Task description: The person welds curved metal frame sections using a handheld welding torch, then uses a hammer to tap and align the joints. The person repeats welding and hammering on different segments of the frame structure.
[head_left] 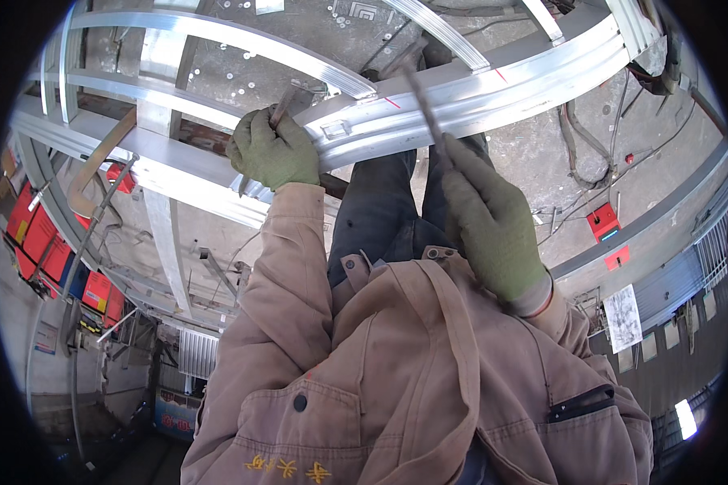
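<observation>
My left hand (277, 152), in a green work glove, is closed around a short flat metal piece (294, 99) on the silvery metal frame (461, 113). The piece's upper end shows above the fingers; its lower part is hidden by the glove. My right hand (493, 214), also gloved, is closed round the handle of a hammer (429, 113). The handle points up and away across the frame. Blur softens its far end, where a dark block-like shape shows. The frame has long curved ribbed rails joined by crossbars, with short red marks on it.
At left, a curved brown clamp-like piece (97, 162) sits by the frame, with red machines (40, 234) beyond. Cables (590, 162) run over the grey floor at right, near a small red box (603, 222). My legs (380, 194) stand against the frame's near side.
</observation>
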### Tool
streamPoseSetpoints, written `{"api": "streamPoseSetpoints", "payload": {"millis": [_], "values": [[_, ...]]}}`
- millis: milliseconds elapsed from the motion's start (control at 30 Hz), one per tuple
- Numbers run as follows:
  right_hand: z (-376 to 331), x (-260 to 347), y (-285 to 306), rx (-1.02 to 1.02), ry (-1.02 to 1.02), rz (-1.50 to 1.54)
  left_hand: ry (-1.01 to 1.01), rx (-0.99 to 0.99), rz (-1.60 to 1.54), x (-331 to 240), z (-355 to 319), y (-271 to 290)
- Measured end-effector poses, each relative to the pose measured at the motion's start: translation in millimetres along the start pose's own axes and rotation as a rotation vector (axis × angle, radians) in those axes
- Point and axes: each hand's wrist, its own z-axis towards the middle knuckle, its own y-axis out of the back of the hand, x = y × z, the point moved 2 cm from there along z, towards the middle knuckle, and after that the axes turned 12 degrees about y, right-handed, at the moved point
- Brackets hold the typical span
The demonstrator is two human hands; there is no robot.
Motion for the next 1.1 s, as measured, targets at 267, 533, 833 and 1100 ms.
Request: {"api": "streamPoseSetpoints", "payload": {"millis": [267, 533, 833, 1100], "values": [[1.0, -2.4, -3.2, 0.025, 0.005, 0.043, 0.019, -0.001, -0.038, -0.1, -1.9, -0.2], [-2.2, -12.0, -5.3, 0.014, 0.0, -0.012, 0.015, -0.005, -0.033, -2.8, 0.9, -3.4], [-7.8, 5.3, -9.9, -0.02, -0.078, 0.117, 0.041, -0.036, -0.011, -0.8, -3.1, 4.6], [-22.6, 14.5, -3.3, 0.043, -0.025, 0.149, 0.065, 0.098, -0.099, -3.4, 13.0, 34.4]]}}
